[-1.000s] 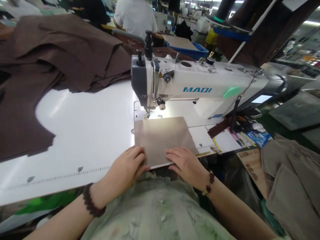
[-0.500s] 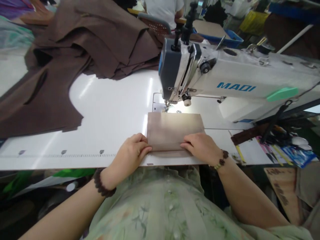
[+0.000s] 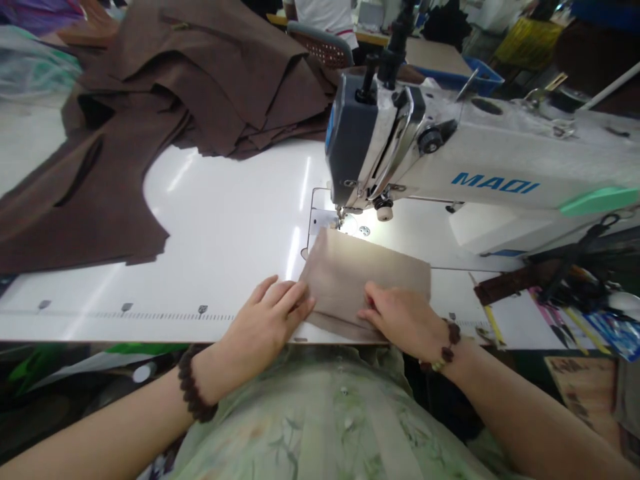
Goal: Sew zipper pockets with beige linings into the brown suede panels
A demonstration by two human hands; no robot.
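Observation:
A folded piece of greyish-brown fabric (image 3: 370, 270) lies turned at an angle on the white table, its far left corner just in front of the sewing machine's needle area (image 3: 341, 219). My left hand (image 3: 273, 313) rests at the fabric's left edge, fingers stretched out and the tips touching it. With thumb and bent fingers, my right hand (image 3: 405, 320) pinches the fabric near its front right part. Part of the fabric is hidden under that hand.
The sewing machine (image 3: 490, 153) stands at the right. Large dark brown fabric pieces (image 3: 210, 80) are heaped at the back left. Scissors, pens and a blue packet (image 3: 617, 333) lie at the far right. A person in a white top (image 3: 327, 17) is beyond the table.
The fabric has turned clockwise from lying square to the table edge. My left fingers have loosened from a pinch and straightened. My right hand has shifted slightly right and nearer.

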